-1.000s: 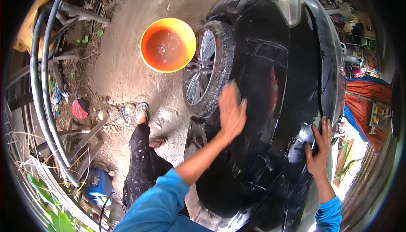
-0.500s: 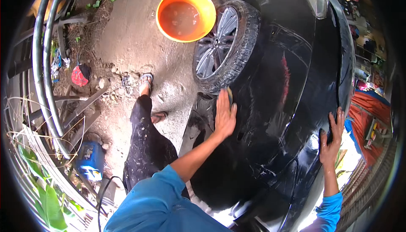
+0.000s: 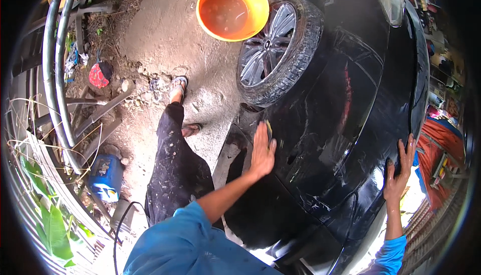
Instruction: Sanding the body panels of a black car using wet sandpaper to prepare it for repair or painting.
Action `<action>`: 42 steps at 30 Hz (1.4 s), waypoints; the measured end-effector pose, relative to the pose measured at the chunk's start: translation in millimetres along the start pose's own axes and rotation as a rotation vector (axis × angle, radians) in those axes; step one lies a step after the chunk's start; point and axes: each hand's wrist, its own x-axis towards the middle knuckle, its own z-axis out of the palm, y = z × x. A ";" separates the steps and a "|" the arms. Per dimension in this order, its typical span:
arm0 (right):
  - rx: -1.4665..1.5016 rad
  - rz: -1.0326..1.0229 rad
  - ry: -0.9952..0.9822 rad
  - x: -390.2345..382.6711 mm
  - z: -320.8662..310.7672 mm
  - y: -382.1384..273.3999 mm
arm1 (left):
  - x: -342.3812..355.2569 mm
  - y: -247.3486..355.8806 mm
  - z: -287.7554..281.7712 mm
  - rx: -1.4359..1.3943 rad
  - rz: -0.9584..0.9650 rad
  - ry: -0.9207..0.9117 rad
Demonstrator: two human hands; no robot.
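Presumably for even pressure, my left hand [image 3: 263,152] holds a yellowish pad [image 3: 269,129] under straight fingers against the black car [image 3: 328,129], while my right hand [image 3: 400,170], spread and empty, seemingly braces.

Lettering: none legible. The blue jug [image 3: 106,179] bears pale printing, too small to read; the wheel [image 3: 278,49] shows an indistinct mark at its hub.
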 end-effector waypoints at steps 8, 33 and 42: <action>0.013 0.041 -0.017 0.9 10.7 -1.6 | -32.2 -24.5 1.9 -0.028 0.005 -0.094; 0.094 0.033 0.023 6.9 6.9 -7.0 | 10.6 52.4 -29.9 0.114 0.541 -0.229; 0.077 0.056 0.009 1.0 1.3 -8.2 | -27.2 27.8 -31.0 0.175 0.519 -0.369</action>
